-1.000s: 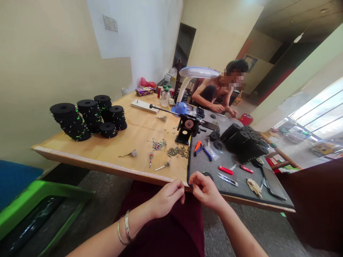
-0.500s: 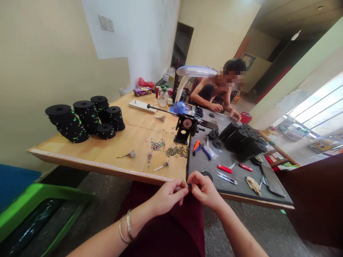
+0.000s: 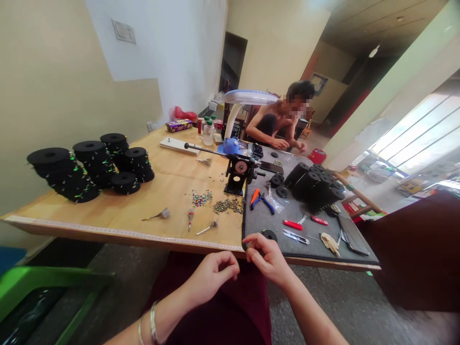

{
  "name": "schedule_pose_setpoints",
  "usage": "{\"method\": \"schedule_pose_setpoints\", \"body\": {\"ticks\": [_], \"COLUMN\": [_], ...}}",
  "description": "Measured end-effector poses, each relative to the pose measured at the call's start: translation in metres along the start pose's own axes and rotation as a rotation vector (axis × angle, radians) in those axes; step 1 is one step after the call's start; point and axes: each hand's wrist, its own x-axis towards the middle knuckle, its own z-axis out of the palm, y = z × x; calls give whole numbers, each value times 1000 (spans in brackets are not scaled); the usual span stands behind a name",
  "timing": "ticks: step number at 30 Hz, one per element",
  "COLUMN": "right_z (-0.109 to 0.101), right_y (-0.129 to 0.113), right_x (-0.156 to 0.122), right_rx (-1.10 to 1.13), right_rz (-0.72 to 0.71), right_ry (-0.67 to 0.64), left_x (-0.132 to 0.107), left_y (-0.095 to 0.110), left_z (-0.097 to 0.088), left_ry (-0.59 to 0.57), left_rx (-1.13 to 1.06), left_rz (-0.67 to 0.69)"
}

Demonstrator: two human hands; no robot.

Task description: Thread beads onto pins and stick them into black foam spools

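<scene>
My left hand is curled in a pinch just below the table's front edge, thumb against fingertips; what it holds is too small to make out. My right hand is pinched too, at the near edge of the grey mat, close to a small black foam disc. A small gap separates the two hands. Red snips and silver scissors lie on the mat just beyond my right hand.
Stacks of black foam discs stand at the table's left, more black rolls on the mat. A black winding tool, loose beads, metal bits, a lamp. Another person works at the far end. Green stool at left.
My hands have parted: the left dropped down and away from the right, which stays at the mat's edge. The camera has swung, shifting the scene left.
</scene>
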Motion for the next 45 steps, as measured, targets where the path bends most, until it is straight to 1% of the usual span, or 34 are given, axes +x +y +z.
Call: {"method": "schedule_pose_setpoints", "body": {"ticks": [2,4,5,6,7,9,11,14,16,18,21,23,25,26,27,28,30,32,34,36,38,40,42,45], "right_z": [-8,-15,-17,-18,-18,-15,-13,-12,-13,-13,-11,-6,2,7,12,18,30,41,49,54,57,59,63,68], "right_y": [8,20,27,34,41,51,56,59,56,48,22,1,-17,-24,-30,-35,-42,-48,-52,-56,-59,-59,-58,-53], "right_x": [-4,-8,-11,-13,-14,-16,-17,-15,-15,-15,-16,-18,-19,-20,-21,-22,-24,-25,-24,-22,-20,-20,-21,-26], "right_rx": [-156,-379,-470,-526,-552,-551,-504,-351,-157,131,651,939,1108,1159,1197,1227,1270,1292,1300,1312,1322,1302,1213,943], "right_rz": [86,243,329,394,440,491,520,515,446,356,266,251,264,281,301,320,344,359,382,399,399,395,404,378], "right_ry": [139,319,378,397,388,360,339,352,393,438,491,488,441,419,389,361,307,274,265,263,261,248,223,217], "left_x": [-8,-14,-17,-20,-21,-23,-24,-24,-24,-24,-25,-26,-26,-26,-27,-27,-29,-31,-32,-31,-29,-25,-20,-12], "left_y": [-3,-10,-15,-20,-26,-36,-46,-57,-62,-66,-67,-63,-52,-43,-32,-19,8,32,48,54,53,49,45,41], "left_z": [-1,-1,-1,-1,-1,0,1,3,4,5,4,0,-6,-9,-12,-14,-16,-14,-10,-5,-1,-1,-4,-14], "left_ry": [-32,-59,-71,-81,-95,-134,-171,-206,-224,-236,-242,-255,-254,-232,-192,-125,27,130,149,151,170,198,223,277], "left_rx": [100,230,297,357,410,498,573,634,654,672,693,712,730,723,699,649,476,357,311,293,261,179,44,-125], "left_rz": [-18,-34,-41,-47,-55,-83,-114,-123,-114,-105,-108,-118,-123,-112,-87,-44,93,204,289,324,318,290,254,226]}}
